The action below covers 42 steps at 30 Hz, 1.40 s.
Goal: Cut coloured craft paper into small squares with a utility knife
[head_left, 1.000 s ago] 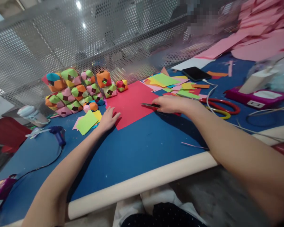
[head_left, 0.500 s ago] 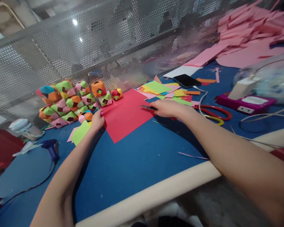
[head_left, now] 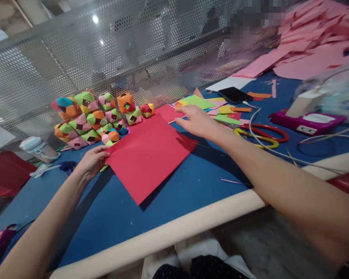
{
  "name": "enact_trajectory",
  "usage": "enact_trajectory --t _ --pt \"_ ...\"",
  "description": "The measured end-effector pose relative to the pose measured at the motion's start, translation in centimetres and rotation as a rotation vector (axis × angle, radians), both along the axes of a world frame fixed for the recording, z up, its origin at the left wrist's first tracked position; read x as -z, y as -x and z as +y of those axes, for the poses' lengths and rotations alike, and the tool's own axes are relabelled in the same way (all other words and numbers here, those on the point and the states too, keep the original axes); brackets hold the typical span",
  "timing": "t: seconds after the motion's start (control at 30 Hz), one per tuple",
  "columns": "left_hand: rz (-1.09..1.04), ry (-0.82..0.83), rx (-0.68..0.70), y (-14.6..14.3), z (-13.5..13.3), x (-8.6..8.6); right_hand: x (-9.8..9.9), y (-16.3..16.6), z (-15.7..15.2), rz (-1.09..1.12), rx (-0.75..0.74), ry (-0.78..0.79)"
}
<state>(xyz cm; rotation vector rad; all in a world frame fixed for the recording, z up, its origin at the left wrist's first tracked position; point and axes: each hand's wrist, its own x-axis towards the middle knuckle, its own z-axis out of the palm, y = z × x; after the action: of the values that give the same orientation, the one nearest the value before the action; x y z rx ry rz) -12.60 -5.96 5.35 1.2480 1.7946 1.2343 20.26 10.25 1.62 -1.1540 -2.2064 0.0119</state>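
A square red paper sheet [head_left: 147,155] lies on the blue table [head_left: 192,182], pulled near the front edge. My left hand [head_left: 92,161] pinches its left corner, fingers closed on the paper. My right hand [head_left: 196,120] hovers over the sheet's far right corner with fingers stretched out, holding nothing, close to a pile of small coloured paper squares [head_left: 209,104]. A second red piece [head_left: 167,112] lies just beyond, under the fingertips.
Stacked folded paper cubes [head_left: 95,116] stand against the perforated metal screen [head_left: 104,54]. Red and yellow scissors [head_left: 264,135], a phone [head_left: 235,94], a white cable [head_left: 279,153], a pink box [head_left: 306,120], a glue gun [head_left: 64,166] and pink paper heaps [head_left: 314,42] lie around.
My left hand took the red sheet's corner and dragged it toward me. My right hand left the blade-like tool it rested on and opened, moving farther back.
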Motion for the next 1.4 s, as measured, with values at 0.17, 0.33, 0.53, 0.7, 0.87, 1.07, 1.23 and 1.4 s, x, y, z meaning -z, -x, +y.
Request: enact_trajectory --t 0.17,0.33,0.53,0.7,0.87,1.07,1.23,1.4 --pt "-0.016 0.112 0.084 -0.8 -0.9 2.6 -0.5 4.7 -3.3 0.051 -0.355 0.003" --pt "0.052 0.000 0.098 -3.0 -0.4 5.6 1.1 9.5 -5.6 -0.043 -0.514 0.159" --pt "0.077 -0.129 0.069 -4.3 0.1 7.6 4.3 12.5 -6.8 0.004 -0.583 0.247" --pt "-0.030 -0.098 0.093 -4.2 0.3 8.3 4.7 12.6 -4.0 0.099 -0.598 0.223" --pt "0.018 -0.115 0.165 -3.8 0.2 8.7 4.5 11.9 -0.8 0.245 -0.501 0.186" --pt "0.293 -0.168 0.194 -3.3 -0.5 8.7 3.7 10.3 -1.2 0.353 -0.414 0.186" --pt "0.347 -0.188 0.181 -2.6 -0.7 8.2 3.2 7.9 -4.2 0.211 -0.669 -0.090" --pt "0.375 -0.109 0.246 -1.5 -0.4 7.3 5.1 4.6 -5.8 0.066 -1.000 -0.361"
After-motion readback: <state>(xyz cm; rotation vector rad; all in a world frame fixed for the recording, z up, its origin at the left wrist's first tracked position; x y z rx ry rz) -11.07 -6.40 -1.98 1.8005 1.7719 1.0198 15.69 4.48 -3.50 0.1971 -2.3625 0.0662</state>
